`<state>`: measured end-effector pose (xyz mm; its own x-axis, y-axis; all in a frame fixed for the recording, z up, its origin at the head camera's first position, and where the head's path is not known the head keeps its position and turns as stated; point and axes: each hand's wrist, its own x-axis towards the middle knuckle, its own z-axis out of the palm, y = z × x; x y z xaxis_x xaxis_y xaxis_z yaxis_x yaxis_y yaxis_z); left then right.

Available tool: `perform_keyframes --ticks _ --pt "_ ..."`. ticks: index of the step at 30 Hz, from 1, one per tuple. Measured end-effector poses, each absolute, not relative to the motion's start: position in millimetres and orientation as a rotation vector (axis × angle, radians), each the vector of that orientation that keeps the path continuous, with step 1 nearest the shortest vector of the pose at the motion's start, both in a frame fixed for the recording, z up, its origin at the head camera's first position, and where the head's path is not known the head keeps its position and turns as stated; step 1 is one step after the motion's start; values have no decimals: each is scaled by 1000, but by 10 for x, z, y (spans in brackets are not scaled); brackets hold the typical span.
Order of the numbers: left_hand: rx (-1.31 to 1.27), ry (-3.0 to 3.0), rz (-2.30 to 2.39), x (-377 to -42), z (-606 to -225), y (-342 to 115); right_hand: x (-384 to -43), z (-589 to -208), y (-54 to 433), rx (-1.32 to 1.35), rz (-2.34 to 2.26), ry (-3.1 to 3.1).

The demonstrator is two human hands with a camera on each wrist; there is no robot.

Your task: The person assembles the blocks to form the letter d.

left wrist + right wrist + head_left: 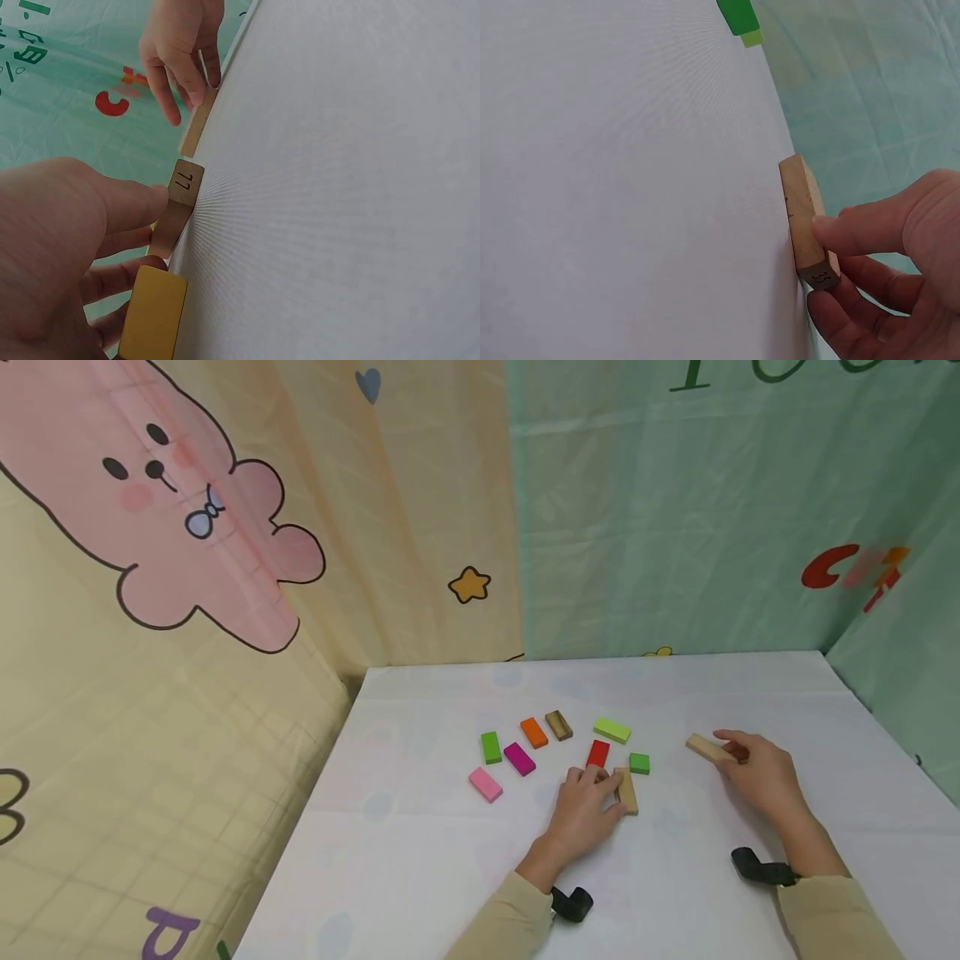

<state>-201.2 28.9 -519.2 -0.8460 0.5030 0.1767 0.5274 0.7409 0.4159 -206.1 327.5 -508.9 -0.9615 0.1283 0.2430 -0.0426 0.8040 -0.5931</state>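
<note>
On the white table, my left hand (587, 812) pinches a plain wooden block (627, 792) between thumb and fingers. Its end carries the number 77, seen on the wooden block (182, 184) in the left wrist view. A yellow block (154, 311) stands beside the lower fingers there; the hand hides it in the head view. Off to the right, my right hand (763, 775) grips another wooden block (707, 748) by its near end. In the right wrist view the thumb lies on that wooden block (804, 217), whose end is numbered. A red block (597, 753) lies just beyond the left fingertips.
Several blocks lie scattered: pink (486, 785), magenta (520, 759), green (491, 747), orange (534, 732), brown (558, 725), lime (612, 730) and a short green one (639, 763). Printed curtains (420, 527) hang behind and beside the table (390, 877).
</note>
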Motion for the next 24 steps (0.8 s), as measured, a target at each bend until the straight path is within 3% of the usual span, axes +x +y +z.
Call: perform_keyframes --ticks 24 --pt "-840 -2909 -699 -2017 -5176 297 -2052 -5024 3194 -12 907 -2754"
